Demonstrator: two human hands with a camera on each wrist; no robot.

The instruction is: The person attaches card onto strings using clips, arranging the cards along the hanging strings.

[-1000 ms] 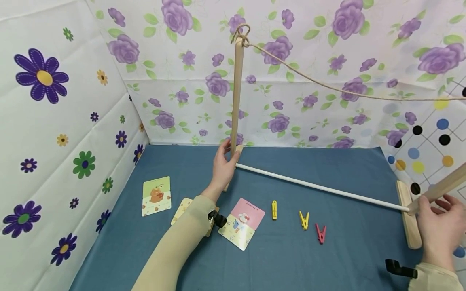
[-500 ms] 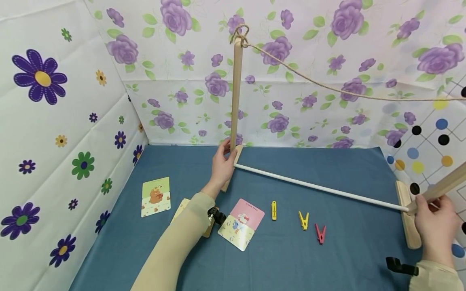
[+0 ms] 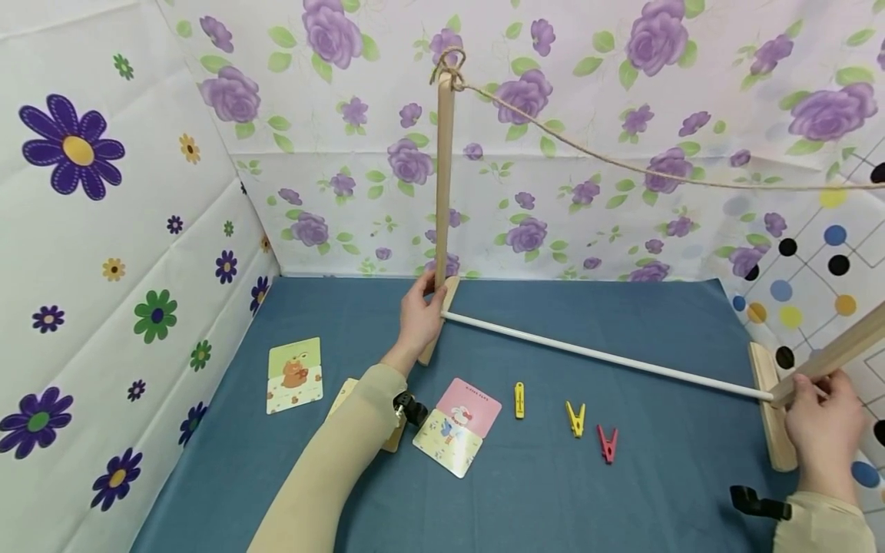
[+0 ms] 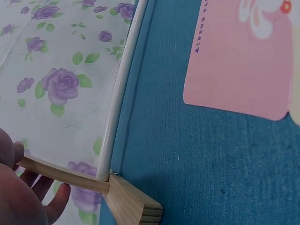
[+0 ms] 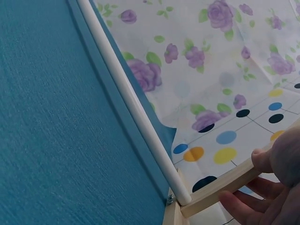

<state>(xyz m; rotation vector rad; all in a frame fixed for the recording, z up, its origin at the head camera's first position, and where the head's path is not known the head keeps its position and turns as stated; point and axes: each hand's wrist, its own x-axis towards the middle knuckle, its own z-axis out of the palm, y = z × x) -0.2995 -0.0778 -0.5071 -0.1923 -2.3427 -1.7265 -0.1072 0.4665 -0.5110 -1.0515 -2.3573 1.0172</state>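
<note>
A wooden frame stands on the table: its left post is upright on a wooden foot, and a white rod runs from it to the right post. My left hand grips the left post near its base. Low on the right post, my right hand holds the wood between thumb and fingers, just above the right foot. A twine string is tied to the left post's top and sags toward the right, out of view.
Several cards lie on the blue cloth, among them a bear card and a pink rabbit card. Two yellow clothespins and a red clothespin lie in front of the rod. Patterned sheets hang behind and at the sides.
The right hand's fingers have closed in further around the right post. The left hand keeps its hold. The whole view has shifted slightly.
</note>
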